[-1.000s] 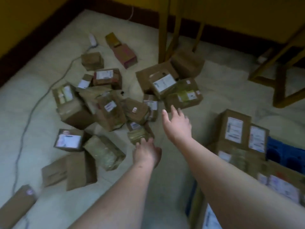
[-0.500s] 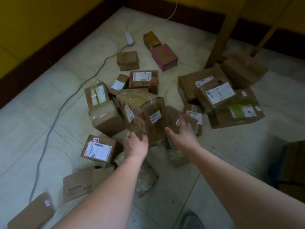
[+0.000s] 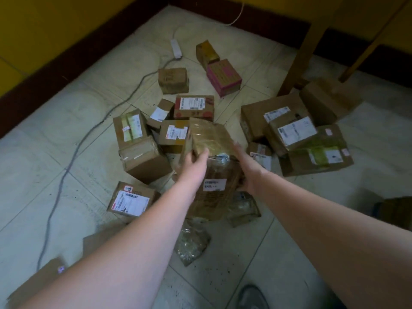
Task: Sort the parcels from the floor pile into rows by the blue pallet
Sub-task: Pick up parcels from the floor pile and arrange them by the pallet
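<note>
The scene is seen through a single wide-angle view, taken from head height and tilted forward and down at the tiled floor (image 3: pixel 66 166). Both forearms are seen entering from the lower edge, close to the lens, and the parcel pile (image 3: pixel 200 139) is held near mid-frame. The yellow wall (image 3: pixel 55 25) is caught along the top. Straight lines are bent toward the edges.
</note>
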